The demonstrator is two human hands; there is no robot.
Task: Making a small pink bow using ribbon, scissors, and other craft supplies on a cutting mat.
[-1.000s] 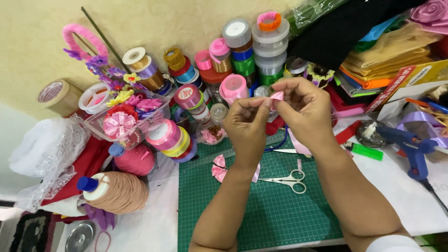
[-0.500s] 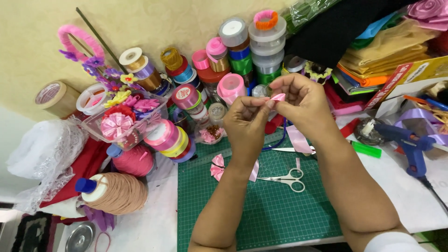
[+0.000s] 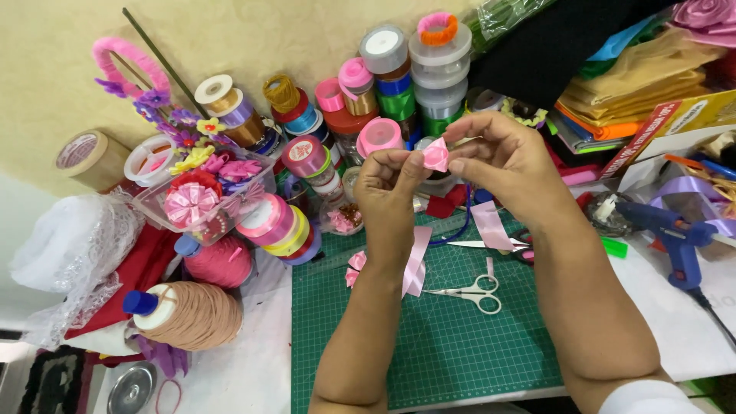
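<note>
Both hands are raised above the green cutting mat (image 3: 445, 345) on the bench. The left hand (image 3: 387, 192) pinches one edge of a small folded piece of pink ribbon (image 3: 436, 156) between thumb and forefinger, while the right hand (image 3: 502, 165) closes its fingertips on the opposite edge. The ribbon looks light, soft and slick, so a firm pinch at the fold probably suits it best. White-handled scissors (image 3: 479, 291) lie on the mat below.

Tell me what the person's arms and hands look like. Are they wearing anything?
Both forearms are bare, and no gloves, rings or watch can be seen on the left hand or the right hand. Only a bit of white sleeve shows at the bottom edge, high on the right arm.
</note>
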